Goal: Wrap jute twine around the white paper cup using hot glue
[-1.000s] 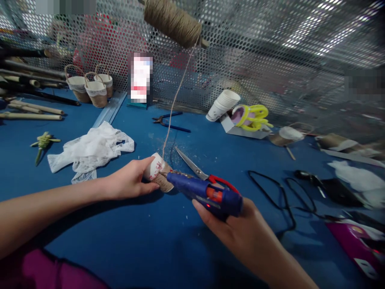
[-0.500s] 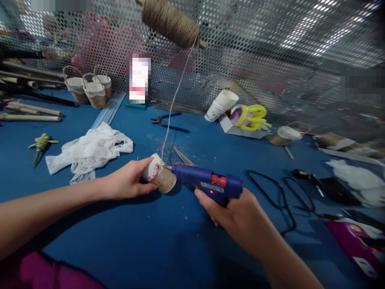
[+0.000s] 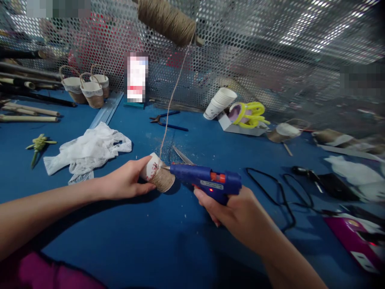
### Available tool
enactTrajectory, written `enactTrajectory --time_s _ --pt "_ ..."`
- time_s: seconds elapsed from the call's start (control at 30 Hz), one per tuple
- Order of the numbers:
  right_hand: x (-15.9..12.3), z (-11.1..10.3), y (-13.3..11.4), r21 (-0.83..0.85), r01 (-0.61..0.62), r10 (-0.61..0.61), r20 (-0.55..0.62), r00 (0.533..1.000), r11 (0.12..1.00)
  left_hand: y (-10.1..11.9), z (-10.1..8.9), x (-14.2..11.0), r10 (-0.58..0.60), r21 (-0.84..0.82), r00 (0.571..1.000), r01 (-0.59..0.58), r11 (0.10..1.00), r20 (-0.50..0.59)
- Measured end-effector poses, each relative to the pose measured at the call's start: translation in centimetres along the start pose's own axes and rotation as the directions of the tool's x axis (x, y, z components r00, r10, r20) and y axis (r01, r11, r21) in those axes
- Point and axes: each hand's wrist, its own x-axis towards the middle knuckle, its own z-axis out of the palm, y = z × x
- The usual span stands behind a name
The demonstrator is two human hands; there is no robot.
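My left hand (image 3: 128, 180) is wrapped round a small paper cup (image 3: 155, 173) lying on its side on the blue table (image 3: 150, 241). The cup's lower part is wound with brown twine. A strand of that twine (image 3: 168, 112) runs up to a twine spool (image 3: 167, 18) hanging overhead. My right hand (image 3: 233, 212) grips a blue hot glue gun (image 3: 207, 182), level, with its nozzle tip touching the cup at the twine. A red light glows on the gun's handle.
Scissors (image 3: 182, 155) lie behind the gun; pliers (image 3: 167, 120) farther back. White lace (image 3: 87, 150) lies left, small baskets (image 3: 87, 86) and bamboo sticks (image 3: 27, 114) far left. Stacked paper cups (image 3: 219, 102), yellow loops (image 3: 249, 114) and a black cable (image 3: 279, 192) lie right. A perforated metal screen (image 3: 270, 60) backs the table.
The glue gun has swung from a tilted pose to level, its nozzle moving onto the cup. The cup has turned slightly in my left hand.
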Motion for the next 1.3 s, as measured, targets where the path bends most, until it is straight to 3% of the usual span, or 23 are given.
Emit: enactTrajectory --time_s 0.23,0.5,0.77,1.03,1.3 --pt "0.37 0.06 -0.14 0.038 -0.068 0.068 -0.008 0.998 0.997 -0.14 -0.02 -0.04 0.029 -0.022 1.0 -0.029 0.999 0.006" --pt "0.14 0.25 -0.03 -0.018 0.026 -0.026 -0.021 0.999 1.0 -0.23 0.17 0.1 0.025 -0.04 1.0 -0.024 0.999 0.015" --pt "-0.06 0.31 -0.17 0.025 0.012 -0.013 0.018 1.0 1.0 -0.06 0.19 0.05 0.01 -0.021 1.0 -0.009 1.0 0.021" --pt "0.32 0.43 0.27 0.049 -0.02 0.022 -0.033 0.999 0.999 -0.07 0.14 0.07 0.004 -0.01 1.0 -0.004 1.0 0.002" --pt "-0.15 0.41 -0.52 0.043 0.056 -0.056 -0.014 0.998 0.998 -0.05 0.17 0.18 0.028 -0.007 1.0 -0.028 1.0 0.012"
